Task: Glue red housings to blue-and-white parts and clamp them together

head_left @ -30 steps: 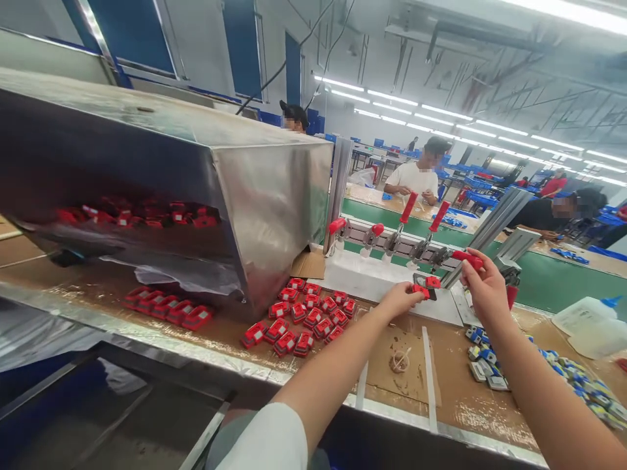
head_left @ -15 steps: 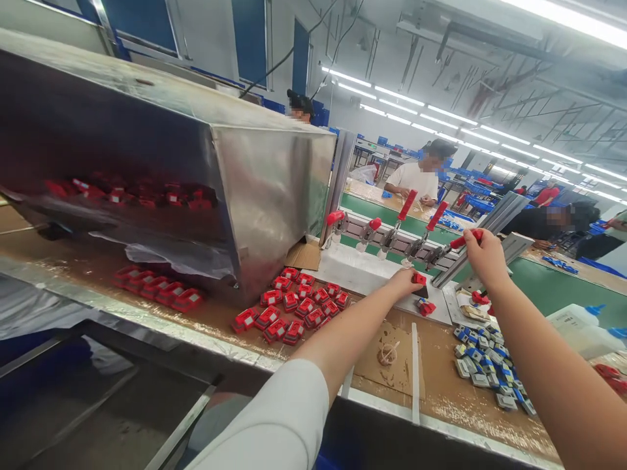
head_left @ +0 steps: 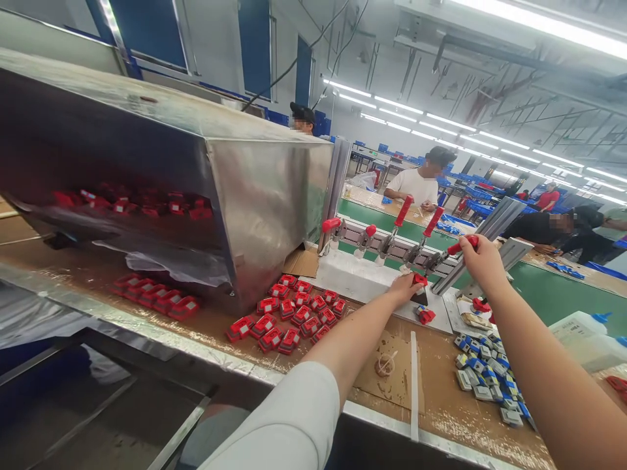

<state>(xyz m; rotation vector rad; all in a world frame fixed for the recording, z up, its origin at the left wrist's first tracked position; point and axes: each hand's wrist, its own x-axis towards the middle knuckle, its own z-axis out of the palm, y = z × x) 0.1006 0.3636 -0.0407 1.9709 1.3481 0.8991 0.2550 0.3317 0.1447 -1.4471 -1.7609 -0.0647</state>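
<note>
Head view: from where I stand, the right grip (head_left: 484, 262) is closed around a rounded red lever handle (head_left: 458, 247) on a silvery metal toggle clamp (head_left: 431, 262). Lower and to its left, the left grip (head_left: 403, 289) has its fingers up against a small red plastic piece (head_left: 420, 279) near that clamp — whether it pinches the piece or only steadies it, I cannot tell. A second small red part (head_left: 426, 316) lies just on the near side of the left grip. Further left of that grip, a loose cluster of red-and-grey plastic blocks (head_left: 294, 314) covers a patch of the brown-topped table (head_left: 441, 408), with a big box of shiny sheet steel (head_left: 264, 202) behind. Below the right grip sits a heap of blue-and-grey plastic casings (head_left: 484, 372); nearer the person than the left grip — a small clear cup (head_left: 385, 365) on a cardboard sheet (head_left: 399, 385).
</note>
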